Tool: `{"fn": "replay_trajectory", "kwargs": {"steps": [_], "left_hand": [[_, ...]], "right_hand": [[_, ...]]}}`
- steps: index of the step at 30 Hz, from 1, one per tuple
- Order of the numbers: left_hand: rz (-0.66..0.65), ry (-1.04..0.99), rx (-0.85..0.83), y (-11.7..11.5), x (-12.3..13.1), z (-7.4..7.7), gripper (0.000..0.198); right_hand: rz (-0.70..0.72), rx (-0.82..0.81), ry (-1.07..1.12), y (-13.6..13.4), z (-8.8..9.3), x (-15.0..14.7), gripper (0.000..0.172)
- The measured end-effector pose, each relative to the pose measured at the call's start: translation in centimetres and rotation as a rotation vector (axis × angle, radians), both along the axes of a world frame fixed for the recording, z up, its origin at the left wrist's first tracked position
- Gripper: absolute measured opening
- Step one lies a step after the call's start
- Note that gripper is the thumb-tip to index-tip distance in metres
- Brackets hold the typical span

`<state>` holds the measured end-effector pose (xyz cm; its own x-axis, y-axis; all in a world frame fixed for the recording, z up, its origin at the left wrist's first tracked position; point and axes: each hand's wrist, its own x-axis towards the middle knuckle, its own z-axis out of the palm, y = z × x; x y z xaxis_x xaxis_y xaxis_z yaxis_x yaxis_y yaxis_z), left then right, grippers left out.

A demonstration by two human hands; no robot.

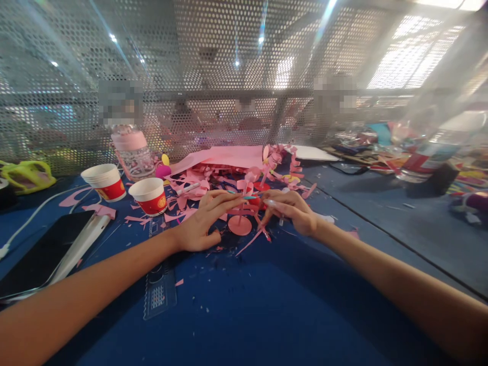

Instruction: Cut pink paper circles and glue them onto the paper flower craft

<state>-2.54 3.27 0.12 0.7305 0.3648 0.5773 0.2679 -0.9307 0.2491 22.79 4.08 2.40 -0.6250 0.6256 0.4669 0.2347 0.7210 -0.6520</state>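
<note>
A pink stand-like piece with a round disc base [240, 225] and a thin stem stands upright on the blue table. My left hand [204, 219] is beside it, fingers stretched out together over its upper part and thumb apart. My right hand [292, 210] comes from the other side with fingers bent together by the stem; what they pinch, if anything, is hidden. Below its fingertips a narrow pink strip [251, 241] slants down to the table. Just behind the hands is a pink curled-paper piece [271, 158] on a red round base.
Pink paper scraps [194, 180] and a pink sheet [236, 155] lie behind. Left are paper cups [150, 197], a pink-lidded bottle [131, 147], a phone [41, 249] with cable, and a clear ruler [160, 295]. A plastic bottle [427, 152] stands right; a perforated metal screen [229, 76] closes the back.
</note>
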Motion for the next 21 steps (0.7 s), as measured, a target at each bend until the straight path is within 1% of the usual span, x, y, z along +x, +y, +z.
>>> {"fn": "replay_trajectory", "kwargs": {"steps": [3,6,8,11,16,18,21], "left_hand": [[-0.009,-0.007,0.008,0.02,0.03,-0.03,0.078],[0.005,-0.002,0.001,0.01,0.05,-0.04,0.076],[0.010,-0.002,-0.003,0.00,0.06,-0.03,0.074],[0.002,-0.003,-0.004,0.00,0.06,0.02,0.074],[-0.011,0.005,-0.002,-0.02,0.07,0.11,0.079],[-0.003,0.004,0.000,-0.06,0.08,0.10,0.081],[0.021,0.003,-0.005,-0.11,0.10,0.07,0.080]], "right_hand": [[-0.018,0.013,0.018,-0.18,0.03,-0.19,0.045],[0.013,0.087,-0.094,-0.32,0.29,-0.39,0.045],[0.030,0.096,-0.120,-0.24,0.35,-0.36,0.048],[0.025,0.055,-0.075,0.08,0.05,-0.11,0.051],[-0.031,0.004,0.029,0.16,-0.54,-0.11,0.050],[-0.047,0.053,-0.007,0.05,-0.48,-0.27,0.046],[-0.044,0.176,-0.149,0.14,-0.28,-0.29,0.045]]}}
